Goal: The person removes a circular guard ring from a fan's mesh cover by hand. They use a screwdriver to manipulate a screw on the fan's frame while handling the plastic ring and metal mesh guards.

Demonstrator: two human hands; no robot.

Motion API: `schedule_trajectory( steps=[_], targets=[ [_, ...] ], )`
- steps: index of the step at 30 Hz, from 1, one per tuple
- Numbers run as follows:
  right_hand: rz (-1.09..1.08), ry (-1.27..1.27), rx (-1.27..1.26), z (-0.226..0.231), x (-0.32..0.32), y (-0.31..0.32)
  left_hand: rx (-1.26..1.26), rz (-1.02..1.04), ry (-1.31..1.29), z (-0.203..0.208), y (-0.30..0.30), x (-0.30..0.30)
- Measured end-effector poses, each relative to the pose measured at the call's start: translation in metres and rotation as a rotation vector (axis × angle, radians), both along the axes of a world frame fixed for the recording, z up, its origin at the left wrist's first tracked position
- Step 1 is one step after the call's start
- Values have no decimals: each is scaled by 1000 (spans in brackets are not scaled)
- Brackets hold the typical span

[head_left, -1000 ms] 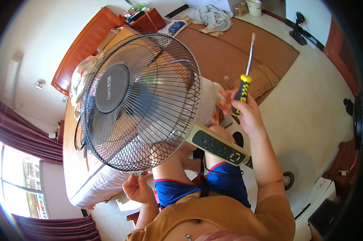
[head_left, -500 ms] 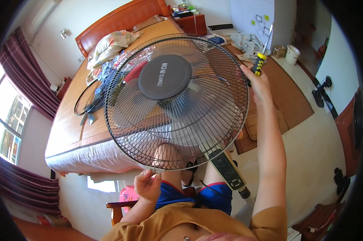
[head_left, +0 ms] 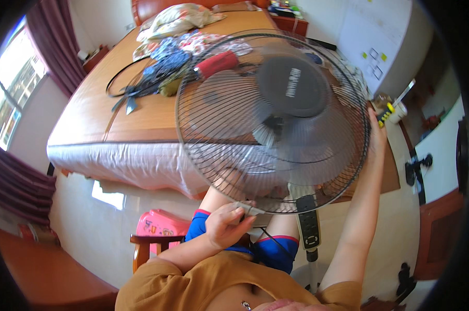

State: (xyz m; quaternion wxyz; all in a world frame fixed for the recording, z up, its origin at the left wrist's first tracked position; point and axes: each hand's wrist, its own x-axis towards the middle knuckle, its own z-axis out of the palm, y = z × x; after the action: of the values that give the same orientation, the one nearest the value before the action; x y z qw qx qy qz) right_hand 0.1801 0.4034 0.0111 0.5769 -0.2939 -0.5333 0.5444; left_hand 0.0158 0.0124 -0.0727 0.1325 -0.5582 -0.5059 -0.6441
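Note:
A large standing fan with a round dark wire grille (head_left: 219, 171) and grey centre cap (head_left: 292, 85) fills the middle, over my lap. My left hand (head_left: 229, 225) is closed, thumb and fingers pinching a pale clip (head_left: 249, 208) at the grille's lower rim. My right hand (head_left: 377, 136) rests against the grille's right edge and holds a screwdriver (head_left: 387, 115) with a yellow and black handle, its silver shaft pointing up and away. Below the grille, the fan's dark control panel (head_left: 309, 228) stands on its pole between my right leg and right arm. The blades behind the wires look blurred.
A bed with a wooden top (head_left: 136, 116) lies ahead, bearing rumpled bedding (head_left: 180, 20), blue clothes (head_left: 167, 62) and a rolled red item (head_left: 219, 64). A pink plastic stool (head_left: 159, 223) and a wooden armrest (head_left: 151, 241) are at my left. A white bucket (head_left: 399, 112) stands at the far right.
The view has swung left, so the bed and fan appear further right. My left hand has come up against the rim clip and grips it. My right hand still holds the screwdriver beside the grille.

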Motion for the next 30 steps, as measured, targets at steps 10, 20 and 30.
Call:
schedule_trajectory(
  steps=[10, 20, 30],
  targets=[
    [-200, -79, 55, 0, 43, -68, 164, -40, 26, 15, 16, -2],
    [-358, -145, 180, -12, 43, -213, 91, -50, 14, 12, 11, -1],
    [-288, -165, 225, -22, 31, -262, -58, -42, -110, 4, 1, 2]
  ],
)
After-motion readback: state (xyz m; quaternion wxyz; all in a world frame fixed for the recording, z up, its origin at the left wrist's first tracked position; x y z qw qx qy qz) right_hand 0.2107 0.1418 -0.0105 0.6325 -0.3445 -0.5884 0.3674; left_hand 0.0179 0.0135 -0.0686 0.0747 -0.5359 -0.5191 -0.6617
